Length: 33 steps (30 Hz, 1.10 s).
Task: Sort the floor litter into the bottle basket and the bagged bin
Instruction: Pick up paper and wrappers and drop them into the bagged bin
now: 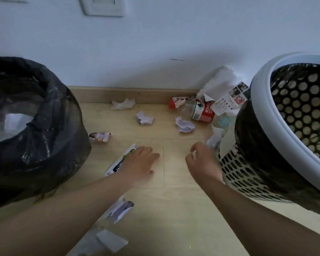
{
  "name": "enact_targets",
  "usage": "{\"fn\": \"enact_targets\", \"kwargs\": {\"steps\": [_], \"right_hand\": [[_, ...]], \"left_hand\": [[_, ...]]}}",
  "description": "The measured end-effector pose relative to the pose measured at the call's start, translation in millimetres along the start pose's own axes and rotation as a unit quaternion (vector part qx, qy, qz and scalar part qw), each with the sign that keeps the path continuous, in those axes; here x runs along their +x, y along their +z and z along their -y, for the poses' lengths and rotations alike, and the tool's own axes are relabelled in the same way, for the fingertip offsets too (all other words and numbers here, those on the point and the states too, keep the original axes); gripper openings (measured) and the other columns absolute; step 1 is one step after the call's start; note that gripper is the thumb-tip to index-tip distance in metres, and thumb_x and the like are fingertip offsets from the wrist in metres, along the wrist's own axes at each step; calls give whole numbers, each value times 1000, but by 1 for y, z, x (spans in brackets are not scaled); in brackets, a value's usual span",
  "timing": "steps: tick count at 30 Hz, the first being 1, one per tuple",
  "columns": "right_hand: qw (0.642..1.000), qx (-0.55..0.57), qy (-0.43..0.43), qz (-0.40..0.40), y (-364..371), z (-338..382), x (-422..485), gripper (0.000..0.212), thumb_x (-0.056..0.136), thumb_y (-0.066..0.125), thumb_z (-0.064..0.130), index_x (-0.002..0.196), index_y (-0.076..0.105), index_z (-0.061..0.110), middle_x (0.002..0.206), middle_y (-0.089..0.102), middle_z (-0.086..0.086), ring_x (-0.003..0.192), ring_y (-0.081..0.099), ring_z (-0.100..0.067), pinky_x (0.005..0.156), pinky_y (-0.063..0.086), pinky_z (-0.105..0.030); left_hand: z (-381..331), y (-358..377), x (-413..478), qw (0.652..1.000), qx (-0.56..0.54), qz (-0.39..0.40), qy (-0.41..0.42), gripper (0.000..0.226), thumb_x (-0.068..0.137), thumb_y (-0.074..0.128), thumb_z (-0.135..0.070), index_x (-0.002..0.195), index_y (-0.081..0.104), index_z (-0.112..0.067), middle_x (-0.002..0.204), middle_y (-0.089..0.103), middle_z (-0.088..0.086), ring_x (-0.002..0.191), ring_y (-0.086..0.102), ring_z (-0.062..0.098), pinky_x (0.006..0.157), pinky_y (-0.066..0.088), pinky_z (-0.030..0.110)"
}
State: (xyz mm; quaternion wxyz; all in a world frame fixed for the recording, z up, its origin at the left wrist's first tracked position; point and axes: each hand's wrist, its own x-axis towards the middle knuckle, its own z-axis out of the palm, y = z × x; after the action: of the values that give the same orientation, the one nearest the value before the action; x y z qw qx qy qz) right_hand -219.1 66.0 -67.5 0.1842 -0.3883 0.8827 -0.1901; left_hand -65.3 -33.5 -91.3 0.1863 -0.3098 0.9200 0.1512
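Left hand (pixel 139 163) lies with straight fingers spread over a flat printed packet (pixel 116 166) on the floor (pixel 174 218), just right of the black bagged bin (pixel 44 126); no grip on it shows. A crumpled wrapper (pixel 101 136) lies farther off, beside the bin. Two paper balls (pixel 145 118) (pixel 184 124) sit mid-floor. Right hand (pixel 201 159) hovers with fingers loosely curled, holding nothing, near the perforated bottle basket (pixel 248 178). A crushed bottle (pixel 201 111) lies far right by the wall.
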Motion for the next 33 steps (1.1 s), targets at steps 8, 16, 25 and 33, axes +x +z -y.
{"fn": "enact_targets", "kwargs": {"steps": [8, 16, 25, 33], "right_hand": [[996, -20, 74, -44, 12, -18, 43, 33, 90, 42, -1, 118, 56, 9, 137, 33, -12, 124, 40, -25, 98, 38, -31], [990, -80, 113, 28, 44, -33, 52, 39, 89, 50, 13, 128, 47, 6, 136, 37, -15, 127, 37, -29, 106, 34, -35], [983, -114, -145, -23, 64, -14, 6, 32, 67, 34, 12, 70, 67, 11, 74, 65, -3, 66, 64, -25, 54, 52, -29], [987, -43, -130, -81, 54, -15, -1, 23, 72, 41, 11, 84, 60, 12, 74, 60, -6, 59, 62, -25, 42, 45, -25]], "left_hand": [[12, -12, 26, 990, -69, 45, -115, 83, 86, 53, -50, 149, 2, -33, 158, -10, 0, 146, -8, 28, 116, 17, 46], [12, -17, 39, 990, 22, 91, -103, 97, 62, 72, -62, 136, 22, -26, 132, 26, 3, 122, 28, 29, 92, 47, 41], [15, -9, 34, 993, 14, 52, -107, 105, 61, 68, -69, 143, 15, -30, 147, 15, 2, 133, 20, 30, 108, 31, 44], [23, -4, 22, 995, -25, 24, -89, 104, 66, 64, -70, 147, 9, -32, 156, 3, -2, 145, 1, 28, 118, 11, 44]]}}
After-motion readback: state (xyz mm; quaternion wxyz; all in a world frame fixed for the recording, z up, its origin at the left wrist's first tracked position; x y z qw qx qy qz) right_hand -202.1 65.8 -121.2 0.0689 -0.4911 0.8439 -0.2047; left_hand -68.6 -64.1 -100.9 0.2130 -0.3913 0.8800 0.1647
